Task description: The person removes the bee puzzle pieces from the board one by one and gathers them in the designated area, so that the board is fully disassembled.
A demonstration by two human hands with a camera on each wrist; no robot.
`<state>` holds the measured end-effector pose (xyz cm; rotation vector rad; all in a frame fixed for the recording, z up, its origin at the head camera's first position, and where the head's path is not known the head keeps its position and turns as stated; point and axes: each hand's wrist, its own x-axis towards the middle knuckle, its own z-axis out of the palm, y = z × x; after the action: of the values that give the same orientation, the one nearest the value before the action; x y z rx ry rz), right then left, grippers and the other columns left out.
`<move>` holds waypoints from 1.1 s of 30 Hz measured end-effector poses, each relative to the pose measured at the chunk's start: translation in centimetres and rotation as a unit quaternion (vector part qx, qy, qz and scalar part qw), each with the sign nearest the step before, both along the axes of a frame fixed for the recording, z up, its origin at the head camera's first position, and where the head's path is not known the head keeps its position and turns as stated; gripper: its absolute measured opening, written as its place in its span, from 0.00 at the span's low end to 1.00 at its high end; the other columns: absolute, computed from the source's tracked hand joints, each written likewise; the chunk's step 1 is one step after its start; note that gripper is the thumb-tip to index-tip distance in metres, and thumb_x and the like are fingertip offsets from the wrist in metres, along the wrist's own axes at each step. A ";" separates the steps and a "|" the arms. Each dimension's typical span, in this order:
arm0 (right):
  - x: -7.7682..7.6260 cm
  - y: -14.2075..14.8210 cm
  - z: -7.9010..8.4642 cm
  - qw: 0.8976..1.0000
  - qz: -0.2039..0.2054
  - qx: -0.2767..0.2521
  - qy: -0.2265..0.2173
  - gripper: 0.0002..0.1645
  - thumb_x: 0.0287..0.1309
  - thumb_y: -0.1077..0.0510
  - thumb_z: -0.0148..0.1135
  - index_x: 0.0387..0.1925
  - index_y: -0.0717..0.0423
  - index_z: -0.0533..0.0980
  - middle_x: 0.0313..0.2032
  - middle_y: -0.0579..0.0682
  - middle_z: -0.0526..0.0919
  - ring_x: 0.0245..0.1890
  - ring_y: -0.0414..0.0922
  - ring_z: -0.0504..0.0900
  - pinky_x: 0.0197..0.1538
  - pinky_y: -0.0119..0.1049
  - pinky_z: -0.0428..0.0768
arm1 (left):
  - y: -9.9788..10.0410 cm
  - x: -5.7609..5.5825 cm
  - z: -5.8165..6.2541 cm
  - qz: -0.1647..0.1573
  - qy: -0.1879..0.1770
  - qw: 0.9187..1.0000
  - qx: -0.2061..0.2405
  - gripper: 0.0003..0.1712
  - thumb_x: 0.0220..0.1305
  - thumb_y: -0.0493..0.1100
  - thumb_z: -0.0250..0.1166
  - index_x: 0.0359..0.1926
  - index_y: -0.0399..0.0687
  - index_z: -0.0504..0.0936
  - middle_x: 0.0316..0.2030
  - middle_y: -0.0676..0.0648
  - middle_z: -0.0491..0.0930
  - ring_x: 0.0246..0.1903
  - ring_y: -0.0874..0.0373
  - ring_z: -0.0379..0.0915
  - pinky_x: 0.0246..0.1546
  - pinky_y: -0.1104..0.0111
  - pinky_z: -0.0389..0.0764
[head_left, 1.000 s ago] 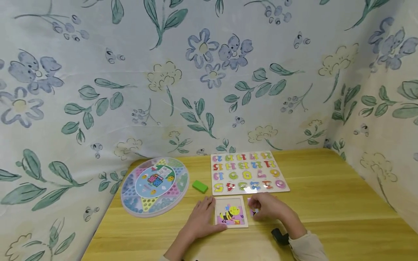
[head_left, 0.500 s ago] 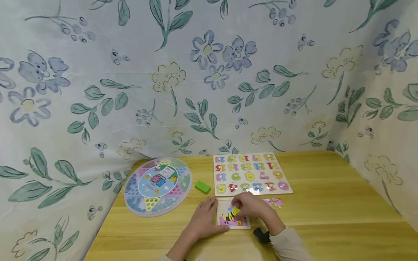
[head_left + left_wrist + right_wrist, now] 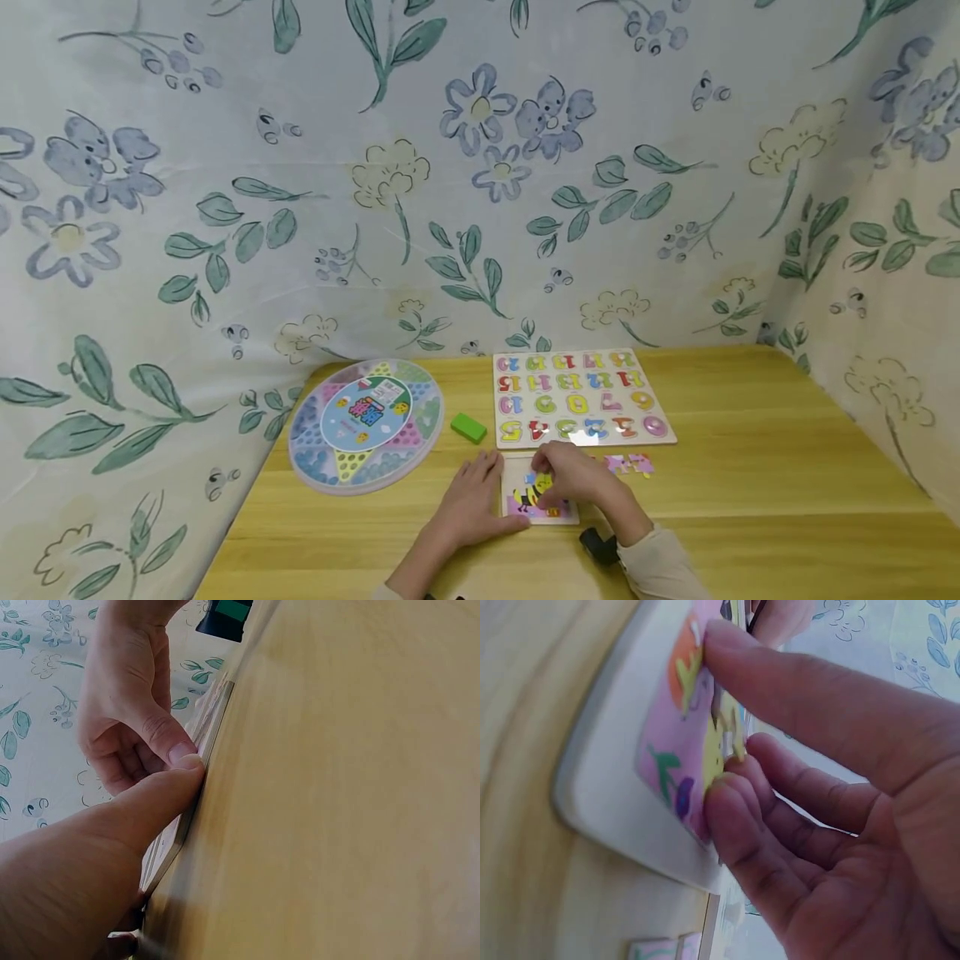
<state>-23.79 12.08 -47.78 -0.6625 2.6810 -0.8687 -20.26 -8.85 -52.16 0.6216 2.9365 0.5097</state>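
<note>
A small wooden jigsaw tray (image 3: 555, 522) with a bee picture (image 3: 522, 501) lies on the table. My left hand (image 3: 468, 500) holds its left side, thumb at the near edge and fingertips by the far left corner. In the left wrist view the left thumb (image 3: 169, 787) presses that edge. Over the picture, my right hand (image 3: 581, 475) pinches a small jigsaw piece (image 3: 735, 735), tilted and mostly hidden by the fingers. In the right wrist view, the right thumb (image 3: 780, 682) and fingertips are right at the pink part of the picture. Loose pink pieces (image 3: 641, 464) lie right of the tray.
Behind the tray lies a number puzzle board (image 3: 666, 438). A green block (image 3: 468, 428) sits to its left, beside a round Chinese checkers set (image 3: 367, 425). Floral cloth (image 3: 480, 192) hangs along the back and sides of the wooden table (image 3: 750, 467).
My right hand has moved left from the loose pieces to above the bee picture, bringing a piece. In the last half second it has stayed there. The left hand keeps its hold on the tray.
</note>
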 end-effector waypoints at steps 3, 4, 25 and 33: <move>0.0 0.0 0.1 1.000 0.000 -0.011 -0.003 0.24 0.35 0.63 0.81 0.37 0.58 0.78 0.31 0.46 0.78 0.32 0.41 0.73 0.35 0.32 0.74 | 0.1 0.0 0.0 0.000 0.001 1.000 0.001 0.64 0.51 0.81 0.56 0.75 0.40 0.55 0.75 0.43 0.54 0.76 0.47 0.47 0.75 0.51 0.53; 0.0 0.0 0.1 1.000 0.002 -0.012 0.001 0.23 0.35 0.64 0.80 0.37 0.59 0.79 0.30 0.46 0.78 0.31 0.41 0.73 0.34 0.31 0.74 | 0.1 0.0 0.0 0.000 0.001 1.000 0.002 0.64 0.51 0.81 0.56 0.75 0.40 0.55 0.75 0.43 0.54 0.76 0.47 0.47 0.75 0.51 0.52; 0.1 0.8 0.5 1.000 -0.001 -0.024 0.008 0.22 0.35 0.64 0.79 0.38 0.60 0.82 0.29 0.46 0.80 0.31 0.42 0.76 0.33 0.29 0.75 | 0.1 0.0 0.1 -0.003 0.000 1.000 0.001 0.64 0.51 0.81 0.56 0.74 0.40 0.55 0.75 0.43 0.55 0.76 0.47 0.47 0.75 0.51 0.53; 0.3 2.7 0.8 1.000 -0.012 -0.029 0.003 0.23 0.35 0.60 0.81 0.38 0.59 0.81 0.29 0.45 0.80 0.30 0.40 0.76 0.32 0.28 0.75 | 0.0 0.1 0.4 -0.005 0.005 1.000 -0.001 0.64 0.52 0.80 0.56 0.74 0.38 0.54 0.75 0.42 0.55 0.75 0.46 0.48 0.75 0.50 0.54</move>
<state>-23.48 14.76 -46.99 -0.6484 2.6825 -0.9547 -20.12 -8.88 -51.71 0.6397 2.9421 0.5050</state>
